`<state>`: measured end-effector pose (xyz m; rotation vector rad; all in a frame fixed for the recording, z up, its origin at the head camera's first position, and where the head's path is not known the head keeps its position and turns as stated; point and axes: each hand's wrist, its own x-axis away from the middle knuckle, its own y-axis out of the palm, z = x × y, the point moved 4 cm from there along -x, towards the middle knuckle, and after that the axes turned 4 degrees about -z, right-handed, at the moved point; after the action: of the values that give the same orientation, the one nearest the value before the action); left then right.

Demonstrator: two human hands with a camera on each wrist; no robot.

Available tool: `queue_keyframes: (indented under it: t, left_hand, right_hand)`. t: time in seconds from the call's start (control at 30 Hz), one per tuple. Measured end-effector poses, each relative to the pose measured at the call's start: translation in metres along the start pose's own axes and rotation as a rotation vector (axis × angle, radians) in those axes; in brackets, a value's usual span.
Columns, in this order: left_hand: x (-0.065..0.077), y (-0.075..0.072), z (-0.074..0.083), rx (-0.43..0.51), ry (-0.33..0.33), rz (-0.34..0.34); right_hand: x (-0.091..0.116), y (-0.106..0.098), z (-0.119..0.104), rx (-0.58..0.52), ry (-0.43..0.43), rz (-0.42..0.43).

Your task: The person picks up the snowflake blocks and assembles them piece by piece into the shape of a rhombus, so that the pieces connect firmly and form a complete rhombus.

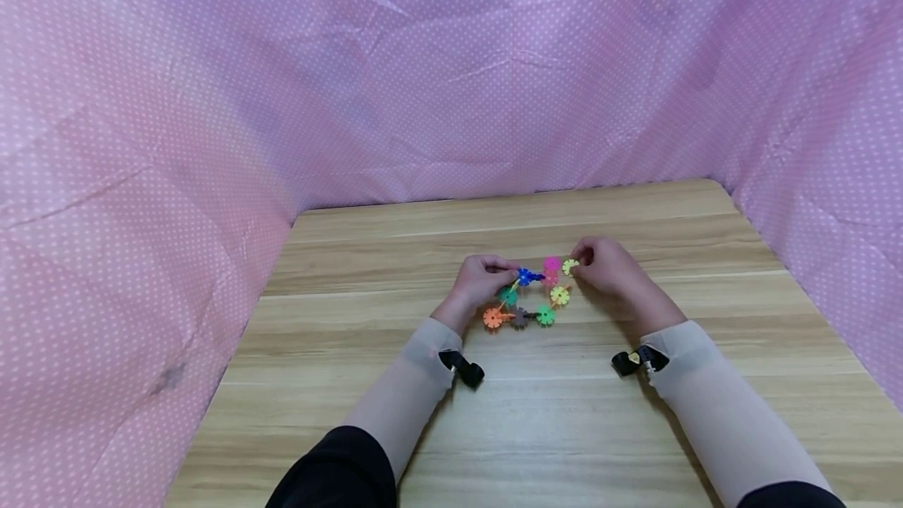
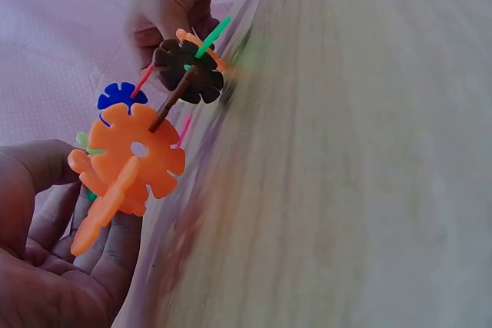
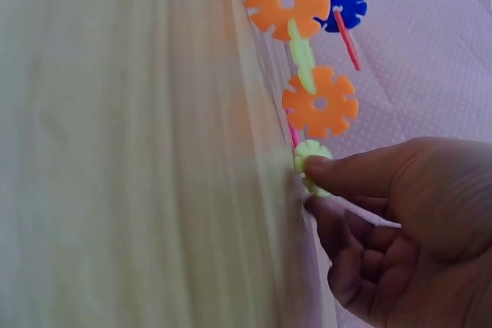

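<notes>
Several colourful snowflake discs, notched and flower-shaped, are slotted together in a ring (image 1: 520, 318). My left hand (image 1: 481, 281) grips the ring's left side, with fingertips at the blue disc (image 1: 524, 277) and the teal disc (image 1: 508, 296). In the left wrist view, an orange disc (image 2: 127, 140) hides part of my left fingers. Thumb and finger of my right hand (image 1: 608, 266) pinch a pale yellow disc (image 3: 310, 160). It sits right beside the pink discs (image 1: 552, 265) at the ring's upper right corner. Along the right side are a yellow disc (image 1: 560, 295) and a green one (image 1: 545, 315).
Under both arms lies a wood-grain table (image 1: 395, 241). A pink dotted cloth (image 1: 451, 85) hangs behind it and along both sides. Black camera mounts (image 1: 466, 371) are strapped at the wrists over light sleeves.
</notes>
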<state>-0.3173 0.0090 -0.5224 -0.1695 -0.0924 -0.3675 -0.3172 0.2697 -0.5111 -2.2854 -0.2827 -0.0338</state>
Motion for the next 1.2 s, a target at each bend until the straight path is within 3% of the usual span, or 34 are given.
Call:
queue_keyframes:
  t: [0.3, 0.53, 0.97, 1.2]
  left_hand:
    - [-0.001, -0.0007, -0.0007, 0.001, -0.001, 0.013]
    - [0.0006, -0.0005, -0.0022, -0.004, -0.015, 0.018]
    - [-0.0006, -0.0053, -0.0047, -0.01, -0.034, 0.069]
    - [-0.0026, -0.0058, -0.0061, -0.012, -0.03, 0.072]
  right_hand:
    - [0.0032, -0.0075, -0.0027, -0.207, 0.014, 0.051]
    - [0.0018, -0.0011, -0.0036, -0.31, 0.021, -0.063]
    - [0.003, -0.0038, -0.0046, -0.314, -0.052, -0.15]
    - [0.0024, -0.001, -0.0073, -0.281, -0.082, -0.125]
